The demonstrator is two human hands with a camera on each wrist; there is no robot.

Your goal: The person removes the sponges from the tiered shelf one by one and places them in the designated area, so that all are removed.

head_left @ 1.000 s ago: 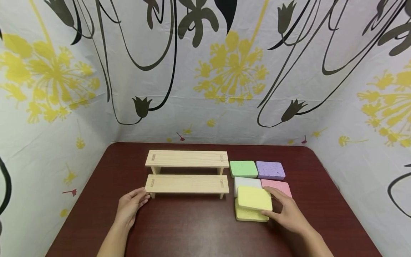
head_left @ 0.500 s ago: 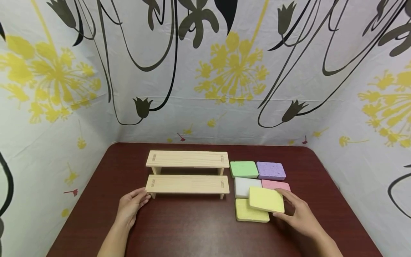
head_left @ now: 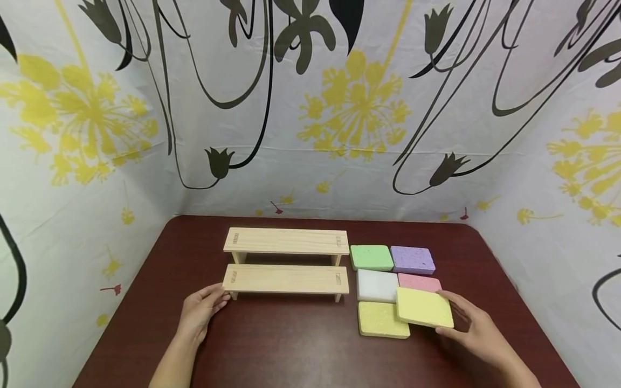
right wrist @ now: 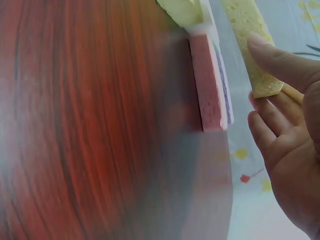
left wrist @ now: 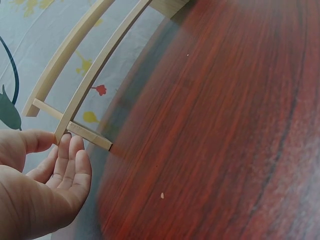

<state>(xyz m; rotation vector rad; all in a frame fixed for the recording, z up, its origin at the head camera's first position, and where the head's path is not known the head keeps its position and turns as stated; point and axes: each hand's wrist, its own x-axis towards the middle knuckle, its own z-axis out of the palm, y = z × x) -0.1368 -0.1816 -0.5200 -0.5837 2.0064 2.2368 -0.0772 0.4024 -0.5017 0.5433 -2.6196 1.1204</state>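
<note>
A two-tier wooden shelf (head_left: 286, 279) stands on the table, and my left hand (head_left: 202, 310) pinches the left end of its lower tier between thumb and fingers. On the right my right hand (head_left: 477, 326) grips a yellow sponge (head_left: 424, 307) by its right edge, thumb on the near side. That sponge is raised above the table, partly covering a second yellow sponge (head_left: 382, 320) and the pink sponge (head_left: 418, 282). In the right wrist view the held sponge (right wrist: 252, 45) hangs apart from the pink sponge (right wrist: 207, 85).
A white sponge (head_left: 376, 285) lies behind the lower yellow one. Farther back are a green sponge (head_left: 371, 257) and a purple sponge (head_left: 413, 260), side by side. All lie on a dark red wooden table (head_left: 291, 345), with a patterned cloth (head_left: 310, 183) hanging behind it.
My right hand has carried the held yellow sponge rightward, uncovering more of the yellow sponge below it. My left hand keeps its pinch on the shelf; the view has shifted slightly.
</note>
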